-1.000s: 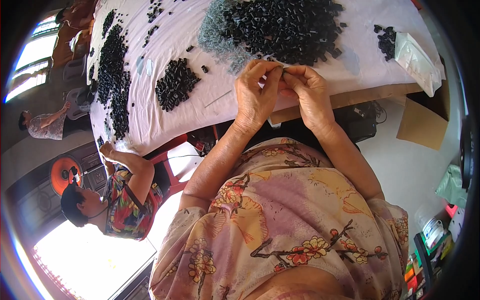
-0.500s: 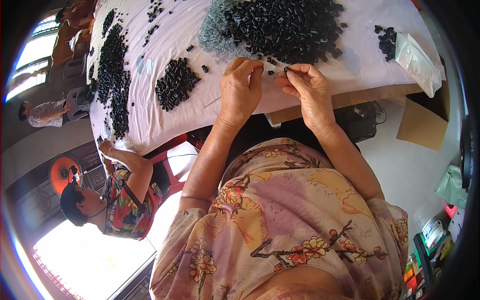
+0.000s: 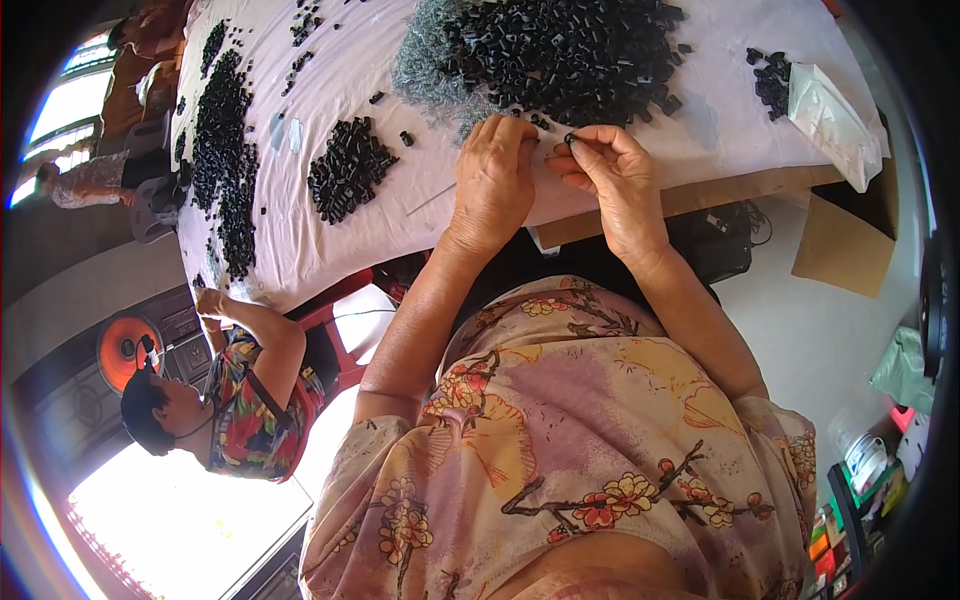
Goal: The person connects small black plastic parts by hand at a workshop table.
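Between the thumb and forefinger of my right hand (image 3: 622, 185) is a small black plastic part (image 3: 570, 139). Close beside it, my left hand (image 3: 493, 182) is closed in a pinch; whatever its fingertips hold is too small and hidden to name. Both hands hover at the near side of a large heap of black plastic parts (image 3: 570, 55). Against the heap's left side lies a tangle of small silvery metal pieces (image 3: 425, 70). A smaller pile of black parts (image 3: 350, 168) sits left of my left hand.
A pale cloth (image 3: 330, 260) covers the table. More black parts (image 3: 222, 150) spread along its left side; a few lie by a white bag (image 3: 835, 125) at right. An open cardboard box (image 3: 845, 240) stands below. A co-worker (image 3: 250, 400) sits at left near an orange fan (image 3: 130, 352).
My left hand has moved slightly right, closer to my right hand, and turned so that its back shows more. My right hand keeps its hold on the black plastic part.
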Available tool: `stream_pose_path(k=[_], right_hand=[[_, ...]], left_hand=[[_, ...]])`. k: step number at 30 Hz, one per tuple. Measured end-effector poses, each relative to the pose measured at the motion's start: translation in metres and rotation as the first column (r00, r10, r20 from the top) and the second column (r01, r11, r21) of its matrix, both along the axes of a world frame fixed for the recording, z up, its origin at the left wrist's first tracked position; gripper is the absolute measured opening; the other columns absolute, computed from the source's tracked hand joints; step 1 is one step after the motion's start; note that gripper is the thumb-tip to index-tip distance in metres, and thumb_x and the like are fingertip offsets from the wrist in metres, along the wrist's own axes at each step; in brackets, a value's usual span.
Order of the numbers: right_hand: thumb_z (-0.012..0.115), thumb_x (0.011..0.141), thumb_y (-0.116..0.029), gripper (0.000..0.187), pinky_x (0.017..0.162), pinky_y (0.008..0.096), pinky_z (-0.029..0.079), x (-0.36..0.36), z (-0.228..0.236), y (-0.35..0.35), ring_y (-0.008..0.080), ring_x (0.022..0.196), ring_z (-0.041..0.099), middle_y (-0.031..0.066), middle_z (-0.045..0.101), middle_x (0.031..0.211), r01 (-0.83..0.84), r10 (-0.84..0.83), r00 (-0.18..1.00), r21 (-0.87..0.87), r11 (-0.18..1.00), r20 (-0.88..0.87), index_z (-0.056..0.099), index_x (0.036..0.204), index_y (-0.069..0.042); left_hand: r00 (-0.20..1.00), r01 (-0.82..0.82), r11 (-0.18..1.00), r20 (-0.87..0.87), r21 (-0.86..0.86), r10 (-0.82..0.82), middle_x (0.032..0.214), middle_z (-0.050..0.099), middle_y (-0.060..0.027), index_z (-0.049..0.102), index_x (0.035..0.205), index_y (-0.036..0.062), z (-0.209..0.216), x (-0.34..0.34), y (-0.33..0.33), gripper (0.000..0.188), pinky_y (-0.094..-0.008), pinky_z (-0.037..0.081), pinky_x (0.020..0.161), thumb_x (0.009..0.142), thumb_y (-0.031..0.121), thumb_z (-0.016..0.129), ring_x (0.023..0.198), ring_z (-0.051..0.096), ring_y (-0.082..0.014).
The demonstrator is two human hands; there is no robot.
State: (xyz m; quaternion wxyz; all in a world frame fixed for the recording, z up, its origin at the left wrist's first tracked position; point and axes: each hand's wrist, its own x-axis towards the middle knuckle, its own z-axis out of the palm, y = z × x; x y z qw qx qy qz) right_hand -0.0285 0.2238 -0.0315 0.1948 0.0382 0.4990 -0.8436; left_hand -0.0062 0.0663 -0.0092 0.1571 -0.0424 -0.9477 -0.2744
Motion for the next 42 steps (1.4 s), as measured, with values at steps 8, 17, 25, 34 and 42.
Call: stream_pose_path(k=[8, 17, 25, 34, 42], right_hand=[[0.058, 0.098, -0.009, 0.012, 0.076, 0.0239, 0.054, 0.001, -0.002, 0.001, 0.0141, 0.087, 0.069, 0.0087, 0.069, 0.095, -0.037, 0.035, 0.998, -0.045, 0.998, -0.058, 0.061, 0.107, -0.001], [0.060, 0.096, -0.005, 0.012, 0.073, 0.0231, 0.055, 0.003, -0.004, 0.000, 0.0119, 0.080, 0.068, 0.0063, 0.068, 0.093, -0.049, 0.048, 0.991, 0.000, 0.999, -0.122, 0.064, 0.107, 0.000], [0.060, 0.095, -0.001, 0.010, 0.072, 0.0227, 0.055, 0.002, -0.006, 0.000, 0.0119, 0.078, 0.068, 0.0055, 0.068, 0.090, -0.081, 0.083, 0.987, 0.019, 0.997, -0.134, 0.064, 0.104, 0.001], [0.059, 0.095, 0.001, 0.007, 0.072, 0.0227, 0.055, 0.001, -0.005, 0.001, 0.0125, 0.078, 0.069, 0.0066, 0.068, 0.088, -0.086, 0.087, 0.989, 0.017, 0.996, -0.117, 0.063, 0.101, 0.001], [0.060, 0.094, 0.001, 0.004, 0.072, 0.0228, 0.056, 0.001, -0.005, 0.000, 0.0120, 0.078, 0.069, 0.0066, 0.069, 0.085, -0.076, 0.077, 0.990, 0.013, 0.997, -0.116, 0.063, 0.097, 0.001]], left_hand=[[0.987, 0.014, 0.956, 0.148, 0.294, -0.059, 0.087, 0.068, -0.0111, 0.062, 0.101, 0.0006, 0.023, 0.001, 0.009, 0.010, -0.0307, 0.053, 0.071, 0.091, 0.000, 0.059, 0.082, 0.069, -0.0227], [0.987, 0.099, 0.973, 0.101, 0.208, -0.122, 0.090, 0.068, -0.0152, 0.061, 0.108, 0.0014, 0.027, 0.001, 0.011, 0.018, -0.0343, 0.053, 0.071, 0.091, -0.002, 0.055, 0.082, 0.069, -0.0282], [0.957, 0.169, 0.972, 0.208, 0.164, -0.202, 0.088, 0.068, -0.0165, 0.054, 0.118, 0.0029, 0.038, 0.001, 0.008, 0.028, -0.0369, 0.054, 0.071, 0.091, -0.004, 0.052, 0.082, 0.069, -0.0314], [0.957, 0.048, 0.962, 0.262, 0.268, -0.120, 0.082, 0.069, -0.0147, 0.060, 0.111, 0.0004, 0.037, -0.001, 0.009, 0.021, -0.0332, 0.054, 0.068, 0.090, 0.000, 0.055, 0.074, 0.070, -0.0258], [0.962, -0.002, 0.986, 0.271, 0.168, -0.045, 0.075, 0.071, -0.0137, 0.071, 0.095, -0.0002, 0.036, 0.002, 0.008, 0.012, -0.0284, 0.053, 0.061, 0.088, 0.006, 0.063, 0.065, 0.068, -0.0162]])
